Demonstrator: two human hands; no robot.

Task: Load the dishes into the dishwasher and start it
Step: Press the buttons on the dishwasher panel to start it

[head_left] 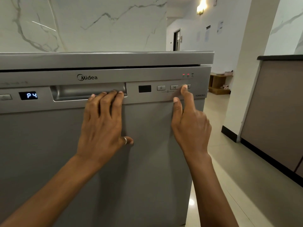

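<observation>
Two hands: both bare, both against the shut door of a silver-grey metal dishwasher marked "Midea".
Left hand: lies flat on the door, its four fingers straight and close together, their tips at the lower lip of the long recessed handle. The thumb sticks out sideways and wears a thin silver ring. It grips nothing.
Right hand: the index finger is straight, its tip on the rightmost small square button of the control strip. The thumb points up, apart from it, close to the panel. The other fingers are curled in and hold nothing.
Dishwasher position: fills the left and middle of the view, standing on the pale tiled floor with its door upright.
Controls: a small black display left of the handle shows "P4". Right of the handle are a blank dark window, a square "F" button and a square "½" button. Two small red lights glow above them.
Background: a white marble-veined wall rises behind. A dark-topped brown cabinet stands at right, and a low wooden shelf sits farther back.
</observation>
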